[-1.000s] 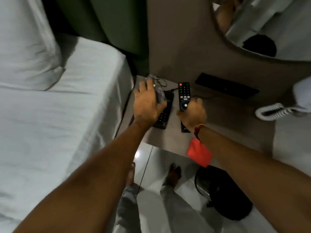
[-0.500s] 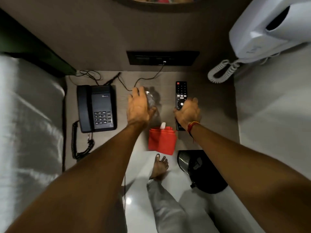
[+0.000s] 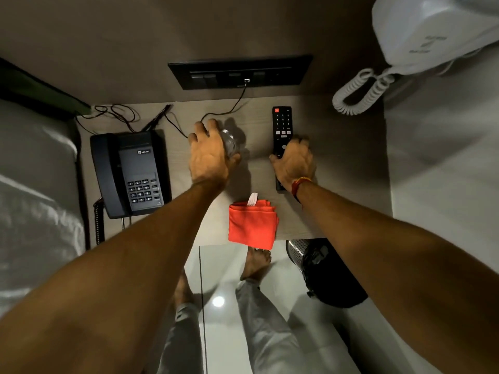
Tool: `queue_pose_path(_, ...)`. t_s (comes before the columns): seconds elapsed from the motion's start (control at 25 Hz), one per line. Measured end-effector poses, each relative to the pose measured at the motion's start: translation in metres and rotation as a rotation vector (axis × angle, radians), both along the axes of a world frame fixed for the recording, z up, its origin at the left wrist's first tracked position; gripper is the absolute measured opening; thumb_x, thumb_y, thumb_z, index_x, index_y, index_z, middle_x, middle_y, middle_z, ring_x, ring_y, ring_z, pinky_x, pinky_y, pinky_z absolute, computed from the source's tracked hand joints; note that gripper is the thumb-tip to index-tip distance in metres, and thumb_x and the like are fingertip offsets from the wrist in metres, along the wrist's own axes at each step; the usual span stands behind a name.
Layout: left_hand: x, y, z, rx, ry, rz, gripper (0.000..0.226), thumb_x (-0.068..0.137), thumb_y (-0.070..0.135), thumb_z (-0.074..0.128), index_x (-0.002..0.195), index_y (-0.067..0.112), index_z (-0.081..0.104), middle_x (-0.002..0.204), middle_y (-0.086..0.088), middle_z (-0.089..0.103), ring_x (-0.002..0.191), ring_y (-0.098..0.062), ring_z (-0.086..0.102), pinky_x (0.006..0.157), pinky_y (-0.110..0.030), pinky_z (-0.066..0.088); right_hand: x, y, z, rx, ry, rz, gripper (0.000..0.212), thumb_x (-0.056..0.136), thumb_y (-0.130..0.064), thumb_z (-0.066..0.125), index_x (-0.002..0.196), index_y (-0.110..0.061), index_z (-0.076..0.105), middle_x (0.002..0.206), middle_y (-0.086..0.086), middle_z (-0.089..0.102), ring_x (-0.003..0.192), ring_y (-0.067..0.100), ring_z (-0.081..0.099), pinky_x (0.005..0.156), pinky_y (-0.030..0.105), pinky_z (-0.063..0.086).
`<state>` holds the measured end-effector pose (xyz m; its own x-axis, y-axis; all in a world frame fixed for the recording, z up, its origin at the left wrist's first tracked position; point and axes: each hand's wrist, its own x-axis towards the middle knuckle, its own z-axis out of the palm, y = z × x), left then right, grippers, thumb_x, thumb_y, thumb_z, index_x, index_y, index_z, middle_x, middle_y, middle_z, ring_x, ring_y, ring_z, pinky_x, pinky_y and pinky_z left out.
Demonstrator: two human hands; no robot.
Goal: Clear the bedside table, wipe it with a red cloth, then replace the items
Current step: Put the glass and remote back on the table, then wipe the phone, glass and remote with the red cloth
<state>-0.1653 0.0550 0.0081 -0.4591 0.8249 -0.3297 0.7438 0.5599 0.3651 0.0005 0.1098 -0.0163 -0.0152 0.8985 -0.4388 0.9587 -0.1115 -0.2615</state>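
I look straight down on the bedside table. My left hand is wrapped around a clear glass standing near the table's middle. My right hand grips the lower half of a black TV remote that lies flat on the right side. A folded red cloth with a white tag lies at the table's front edge, between my forearms. A black desk phone sits on the left side.
Thin black wires trail from the phone toward a black switch panel on the back wall. A white wall unit with a coiled cord hangs at upper right. A black bin stands below the table; the bed is left.
The view has swung from the bed side to directly over the table since the oldest frame. Both hands have kept their holds on the glass and the remote.
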Motion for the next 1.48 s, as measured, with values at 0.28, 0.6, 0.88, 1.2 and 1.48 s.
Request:
queue_pose_path(0.28, -0.010, -0.016, 0.000, -0.029, -0.088, 0.050, 0.108, 0.077, 0.064, 0.076, 0.158, 0.018, 0.021, 0.154, -0.015, 0.033, 0.141, -0.035, 0.040, 0.109, -0.051, 0.048, 0.004, -0.023, 0.006, 0.095, -0.128, 0.147, 0.069, 0.092, -0.049, 0.067, 0.143, -0.008, 0.046, 0.145, 0.017, 0.044, 0.131, 0.036, 0.047, 0.104, 0.048, 0.049)
queue_pose_path(0.6, -0.030, -0.117, 0.005, -0.113, 0.067, -0.188, 0.100, 0.088, 0.060, 0.065, 0.161, 0.012, 0.017, 0.165, -0.013, 0.031, 0.151, -0.033, 0.034, 0.127, -0.048, 0.025, 0.001, -0.153, 0.010, 0.047, -0.083, 0.806, 0.079, 0.078, -0.054, 0.073, 0.138, -0.006, 0.053, 0.129, 0.017, 0.060, 0.115, 0.037, 0.059, 0.096, 0.049, 0.051)
queue_pose_path(0.88, -0.090, -0.222, 0.000, -0.186, 0.200, -0.312, 0.085, 0.100, 0.052, 0.050, 0.164, 0.011, 0.011, 0.173, -0.013, 0.010, 0.161, -0.032, 0.011, 0.129, -0.059, 0.016, -0.012, -0.174, 0.007, 0.026, -0.344, 0.941, 0.068, 0.092, -0.015, 0.055, 0.154, 0.002, 0.031, 0.150, 0.026, 0.042, 0.133, 0.046, 0.045, 0.108, 0.054, 0.042)
queue_pose_path(1.2, -0.171, -0.271, 0.005, -0.179, 0.165, -0.184, 0.082, 0.103, 0.050, 0.044, 0.164, 0.006, 0.012, 0.173, -0.016, 0.013, 0.161, -0.032, 0.012, 0.129, -0.057, 0.016, -0.106, -0.157, 0.053, -0.050, 0.341, 0.358, 0.027, 0.098, -0.027, 0.056, 0.118, -0.010, 0.061, 0.117, 0.014, 0.070, 0.104, 0.033, 0.067, 0.088, 0.040, 0.053)
queue_pose_path(1.48, -0.194, -0.282, -0.017, -0.228, 0.085, -0.231, 0.082, 0.104, 0.050, 0.041, 0.163, 0.003, 0.008, 0.172, -0.017, 0.012, 0.161, -0.033, 0.011, 0.130, -0.053, 0.015, -0.278, -0.126, 0.070, 0.294, 0.448, 0.582, 0.062, 0.099, -0.015, 0.053, 0.158, -0.012, 0.031, 0.151, 0.012, 0.053, 0.127, 0.025, 0.061, 0.103, 0.037, 0.053)
